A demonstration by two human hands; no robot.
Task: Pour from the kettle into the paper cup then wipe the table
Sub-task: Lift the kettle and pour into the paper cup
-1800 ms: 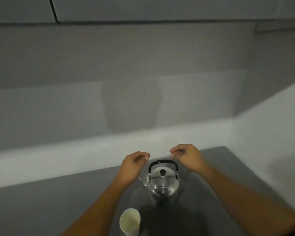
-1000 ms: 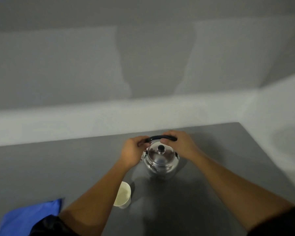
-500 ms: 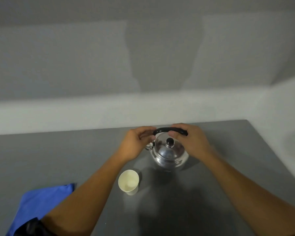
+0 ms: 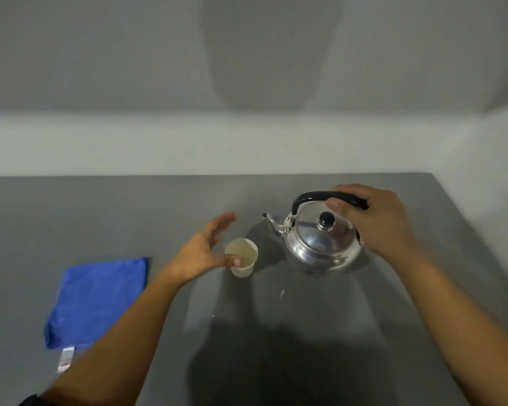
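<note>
Head view. A steel kettle (image 4: 323,244) stands upright on the grey table (image 4: 305,347), towards its far right corner, spout (image 4: 272,222) pointing left towards the paper cup (image 4: 241,257). The right hand (image 4: 376,222) is curled round the black handle (image 4: 314,197) at its right end, thumb lying across the front of the bar; the kettle appears to sit on the table, not lifted. The left hand (image 4: 206,253) is spread wide, palm turned towards the cup, the thumb tip at or just in front of the cup's near wall and the fingers (image 4: 223,222) splayed behind it. Whether the thumb touches the cup cannot be told; the hand has not closed on anything. The cup stands upright, just left of the kettle and below the spout line. Its inside is pale, and any liquid in it cannot be made out. A folded blue cloth (image 4: 97,300) with a white tag lies flat, well apart at the left of the table.

Risks, as judged from this arrangement: pouring has apparently not begun. The cup is light and narrow, so an unsteadied cup could tip if the spout or the open hand knocks it. A grip at the handle's end may let the kettle swing, throwing the stream past the rim. The lid (image 4: 326,230) could slip at a steep tilt.
</note>
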